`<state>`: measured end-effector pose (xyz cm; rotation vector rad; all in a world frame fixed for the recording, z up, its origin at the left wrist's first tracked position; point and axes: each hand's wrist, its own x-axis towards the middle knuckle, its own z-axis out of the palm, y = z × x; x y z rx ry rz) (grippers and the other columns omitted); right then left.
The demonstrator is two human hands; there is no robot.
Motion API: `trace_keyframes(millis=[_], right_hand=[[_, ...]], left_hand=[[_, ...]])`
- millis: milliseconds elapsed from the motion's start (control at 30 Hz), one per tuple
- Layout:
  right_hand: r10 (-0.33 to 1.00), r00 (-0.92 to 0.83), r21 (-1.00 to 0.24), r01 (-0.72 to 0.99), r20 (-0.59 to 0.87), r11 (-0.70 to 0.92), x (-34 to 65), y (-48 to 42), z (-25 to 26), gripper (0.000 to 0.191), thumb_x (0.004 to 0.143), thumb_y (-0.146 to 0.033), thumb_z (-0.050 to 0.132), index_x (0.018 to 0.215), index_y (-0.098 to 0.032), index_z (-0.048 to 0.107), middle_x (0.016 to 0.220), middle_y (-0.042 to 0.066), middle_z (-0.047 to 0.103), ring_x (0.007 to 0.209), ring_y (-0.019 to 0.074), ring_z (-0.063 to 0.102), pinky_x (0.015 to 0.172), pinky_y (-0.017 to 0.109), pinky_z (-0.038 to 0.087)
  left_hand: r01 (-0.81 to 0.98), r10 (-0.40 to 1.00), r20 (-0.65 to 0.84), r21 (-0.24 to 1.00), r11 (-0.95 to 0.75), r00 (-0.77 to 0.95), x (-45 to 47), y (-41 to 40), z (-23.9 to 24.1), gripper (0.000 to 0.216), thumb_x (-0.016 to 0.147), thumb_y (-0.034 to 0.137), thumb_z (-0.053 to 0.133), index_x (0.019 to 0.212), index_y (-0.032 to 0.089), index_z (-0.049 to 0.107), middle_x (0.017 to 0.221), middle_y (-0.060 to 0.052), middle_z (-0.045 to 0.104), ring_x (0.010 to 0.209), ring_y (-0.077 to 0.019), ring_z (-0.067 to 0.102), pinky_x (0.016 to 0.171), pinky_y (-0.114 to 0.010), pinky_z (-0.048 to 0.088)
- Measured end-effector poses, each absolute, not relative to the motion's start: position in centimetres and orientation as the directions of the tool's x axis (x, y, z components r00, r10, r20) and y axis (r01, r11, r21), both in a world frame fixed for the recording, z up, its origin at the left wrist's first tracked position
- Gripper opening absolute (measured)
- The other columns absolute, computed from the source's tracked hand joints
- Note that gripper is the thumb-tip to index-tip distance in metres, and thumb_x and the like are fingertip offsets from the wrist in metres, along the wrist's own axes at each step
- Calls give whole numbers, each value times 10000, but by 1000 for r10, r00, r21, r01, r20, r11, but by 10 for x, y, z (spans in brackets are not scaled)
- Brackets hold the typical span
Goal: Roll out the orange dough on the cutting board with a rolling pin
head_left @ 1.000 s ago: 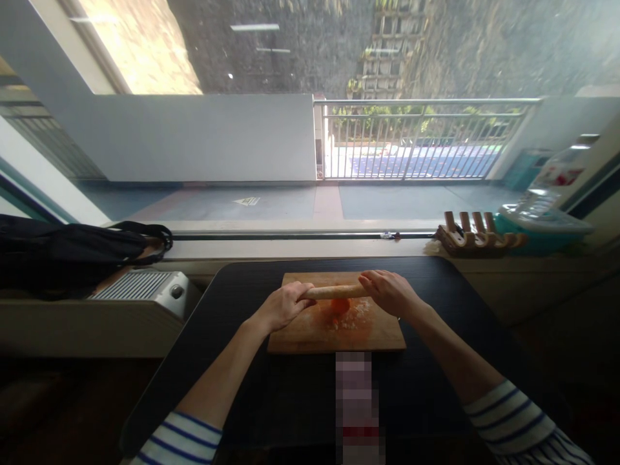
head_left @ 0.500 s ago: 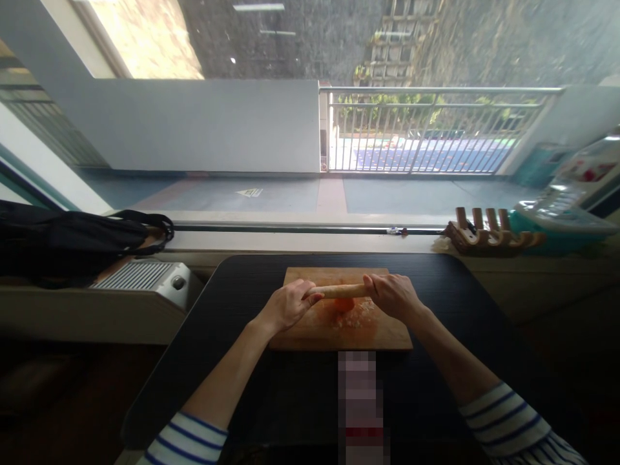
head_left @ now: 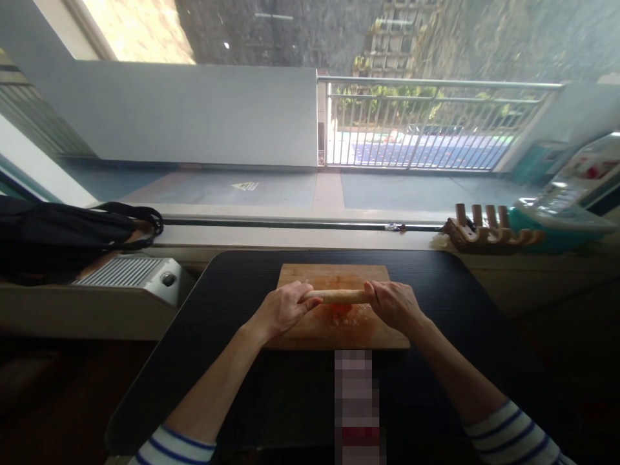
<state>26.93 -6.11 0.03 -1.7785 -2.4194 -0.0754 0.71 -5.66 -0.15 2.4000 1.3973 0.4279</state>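
My left hand (head_left: 285, 310) is closed around the left end of a light wooden rolling pin (head_left: 338, 296). Around the pin's right end my right hand (head_left: 396, 305) is wrapped. The pin lies level across a wooden cutting board (head_left: 310, 339), above a small orange lump (head_left: 341, 310) that it partly covers; whether they touch I cannot tell. Pale flakes (head_left: 356, 318) and an orange stain spread on the board beside the lump.
The board lies on a black table (head_left: 242, 278) against a window sill (head_left: 271, 237). A brown wooden rack (head_left: 477, 236), a teal basin (head_left: 562, 232) and a plastic bottle (head_left: 566, 184) stand right. At left, a black bag (head_left: 62, 232) rests near a white radiator (head_left: 145, 278).
Both hands have brought the rolling pin slightly nearer to me, over more of the orange lump. The grip is the same; the camera view has shifted a little.
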Motion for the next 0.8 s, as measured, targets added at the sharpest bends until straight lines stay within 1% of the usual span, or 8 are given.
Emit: trace_keyframes(millis=[267, 533, 667, 800], right_hand=[[956, -265, -11, 963, 123, 269, 267, -54, -1, 493, 970, -358, 213, 737, -218, 624, 683, 23, 697, 594, 137, 626, 542, 242, 276], [980, -192, 10, 981, 61, 191, 263, -38, -3, 549, 973, -376, 178, 785, -218, 670, 698, 43, 707, 638, 171, 657, 569, 247, 344], [978, -196, -20, 980, 77, 198, 263, -44, -5, 554, 973, -372, 177, 758, -202, 658, 714, 52, 711, 642, 159, 650, 566, 240, 332], [967, -224, -49, 972, 121, 231, 265, -52, -7, 518, 970, -365, 193, 759, -208, 639, 710, 40, 707, 620, 148, 628, 549, 243, 288]], left_hand=[[767, 884, 85, 463, -443, 459, 5, -53, -6, 439, 888, 585, 336, 780, 213, 544, 755, 11, 556, 672, -138, 543, 587, -231, 373], [756, 876, 128, 459, -467, 464, 6, -35, -14, 456, 894, 580, 324, 801, 212, 576, 775, 0, 579, 710, -150, 560, 623, -241, 389], [754, 876, 120, 462, -466, 468, 6, -37, -13, 447, 893, 578, 331, 808, 210, 569, 768, 1, 570, 701, -147, 553, 614, -236, 385], [757, 873, 114, 453, -470, 474, 5, -43, -12, 434, 892, 576, 338, 809, 211, 558, 764, 7, 554, 685, -139, 540, 610, -234, 381]])
